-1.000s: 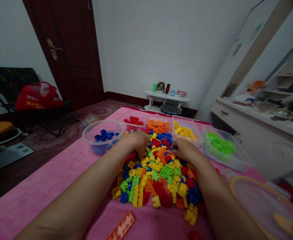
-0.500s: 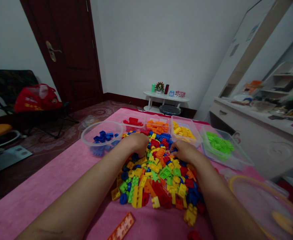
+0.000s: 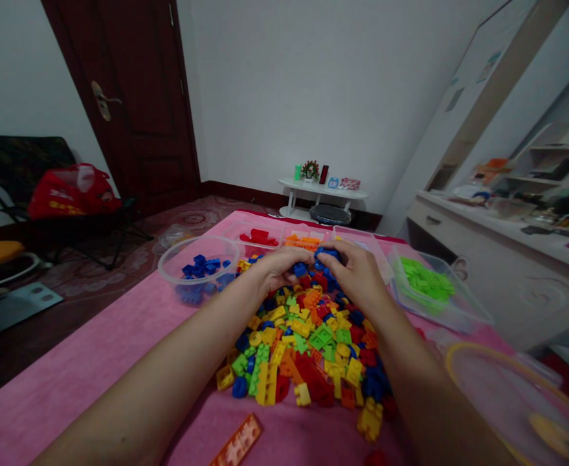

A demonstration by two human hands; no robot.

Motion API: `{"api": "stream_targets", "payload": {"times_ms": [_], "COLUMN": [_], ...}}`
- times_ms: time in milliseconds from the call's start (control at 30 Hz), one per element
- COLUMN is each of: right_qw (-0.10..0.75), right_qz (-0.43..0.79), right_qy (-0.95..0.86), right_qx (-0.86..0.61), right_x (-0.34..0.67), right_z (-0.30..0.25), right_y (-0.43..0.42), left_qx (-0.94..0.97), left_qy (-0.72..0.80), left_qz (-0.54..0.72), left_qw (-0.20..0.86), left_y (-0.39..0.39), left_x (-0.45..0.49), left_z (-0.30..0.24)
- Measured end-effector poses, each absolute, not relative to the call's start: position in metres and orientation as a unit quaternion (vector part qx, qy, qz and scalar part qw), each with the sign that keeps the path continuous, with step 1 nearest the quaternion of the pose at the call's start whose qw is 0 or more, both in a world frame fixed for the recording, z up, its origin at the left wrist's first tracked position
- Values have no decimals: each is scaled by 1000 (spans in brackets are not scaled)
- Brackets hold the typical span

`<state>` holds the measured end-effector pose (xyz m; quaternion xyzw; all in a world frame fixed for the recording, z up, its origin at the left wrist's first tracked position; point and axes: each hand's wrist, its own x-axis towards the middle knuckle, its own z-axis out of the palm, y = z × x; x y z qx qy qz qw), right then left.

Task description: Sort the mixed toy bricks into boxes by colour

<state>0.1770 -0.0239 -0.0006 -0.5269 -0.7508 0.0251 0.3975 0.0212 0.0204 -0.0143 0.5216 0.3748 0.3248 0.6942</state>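
Note:
A heap of mixed coloured plastic bricks [image 3: 308, 349] lies on a pink cloth [image 3: 94, 362]. Both my hands are raised a little over the heap's far end, close together. My left hand [image 3: 277, 268] is cupped with its fingers curled round blue bricks [image 3: 300, 268]. My right hand [image 3: 355, 272] pinches more blue bricks at its fingertips. Just to the left stands a clear round bowl [image 3: 167, 262] holding blue bricks.
Behind the heap stand clear tubs: red bricks [image 3: 259, 236], orange bricks [image 3: 301, 243], a yellow tub partly hidden by my right hand, and green bricks [image 3: 427, 278]. A round yellow-rimmed lid [image 3: 498, 395] lies at right. An orange plate piece [image 3: 238, 443] lies near me.
Both hands have lifted off the heap and drawn together at its far end, now holding blue bricks; before they were pressed down into the pile.

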Motion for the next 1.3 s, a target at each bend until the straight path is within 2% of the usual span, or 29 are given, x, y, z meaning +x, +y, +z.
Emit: {"api": "stream_targets", "payload": {"times_ms": [67, 167, 300, 467, 567, 733, 800, 867, 967, 1067, 1133, 1200, 1300], "right_qw": [408, 387, 370, 460, 509, 521, 517, 514, 511, 507, 503, 501, 500], "right_qz": [10, -8, -7, 21, -3, -30, -34, -40, -44, -43, -42, -43, -45], "right_qy": [-761, -778, -777, -737, -719, -715, -718, -723, -729, -731, -732, -736, -742], "right_qx": [-504, -494, -510, -495, -473, -466, -465, -461, -453, -455, -457, -454, -443], "right_x": [169, 162, 159, 159, 160, 163, 163, 163, 163, 164, 164, 163, 162], "right_z": [0, -2, -6, -1, 7, 15, 15, 16, 15, 14, 14, 13, 13], "right_y": [-27, -28, -27, -31, -36, -42, -43, -43, -42, -41, -40, -40, -41], "left_qx": [397, 302, 291, 306, 342, 455, 526, 606, 686, 704, 702, 711, 751], "left_qy": [312, 224, 206, 213, 222, 277, 337, 436, 566, 632, 658, 663, 607], "left_qz": [299, 253, 221, 264, 315, 456, 504, 517, 433, 325, 268, 232, 260], "left_qw": [809, 892, 908, 889, 857, 713, 596, 418, 147, -13, -44, -23, -4], "left_y": [21, 24, 25, 19, 17, 28, 41, 56, 75, 83, 83, 80, 70], "left_x": [22, 21, 26, 30, 22, -8, -26, -47, -86, -123, -141, -151, -152], "left_z": [-15, -19, -26, -23, -6, 36, 45, 45, 33, 15, 6, -1, -4]}}
